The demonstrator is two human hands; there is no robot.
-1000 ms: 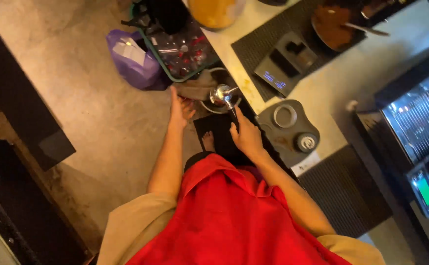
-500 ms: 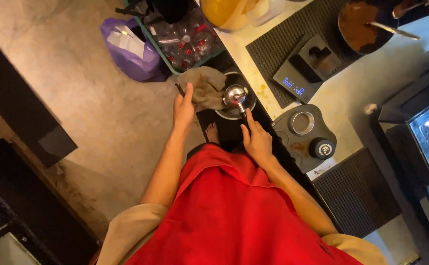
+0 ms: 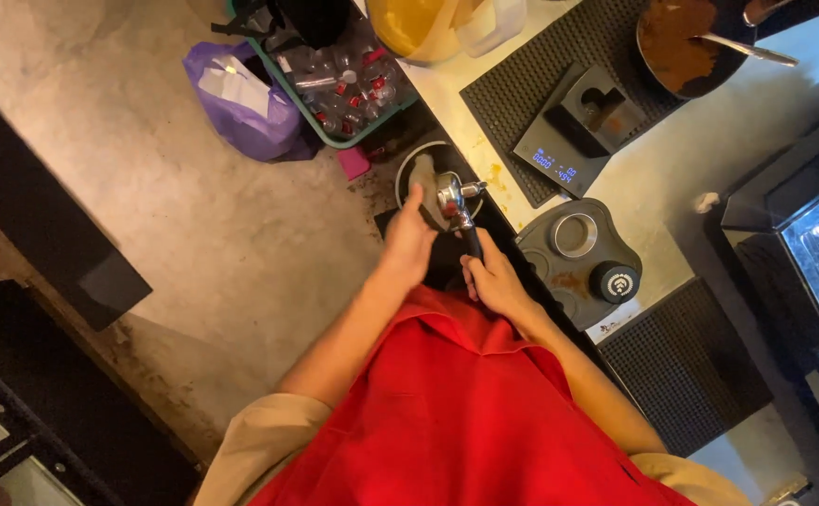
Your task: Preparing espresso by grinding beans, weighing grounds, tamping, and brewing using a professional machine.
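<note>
The right hand [image 3: 495,281] is gripping the black handle of a portafilter [image 3: 453,201], fingers wrapped tight around it. The portafilter's long axis is running from about 5 o'clock at the handle up to 11 o'clock at its shiny metal basket, so the basket is lying just beyond the right hand, toward 11 o'clock. The left hand [image 3: 409,245] is sitting at 9 o'clock of the handle, fingers reaching up to press a pale cloth [image 3: 425,176] against the basket's side; it is the nearer hand to the basket. Both are hanging over a dark round bin [image 3: 411,155] below the counter [image 3: 672,141] edge. At 3 o'clock of the basket, a grey tamping station [image 3: 578,258] is resting on the counter, with a scale [image 3: 569,141] at 1 o'clock on a black mat.
</note>
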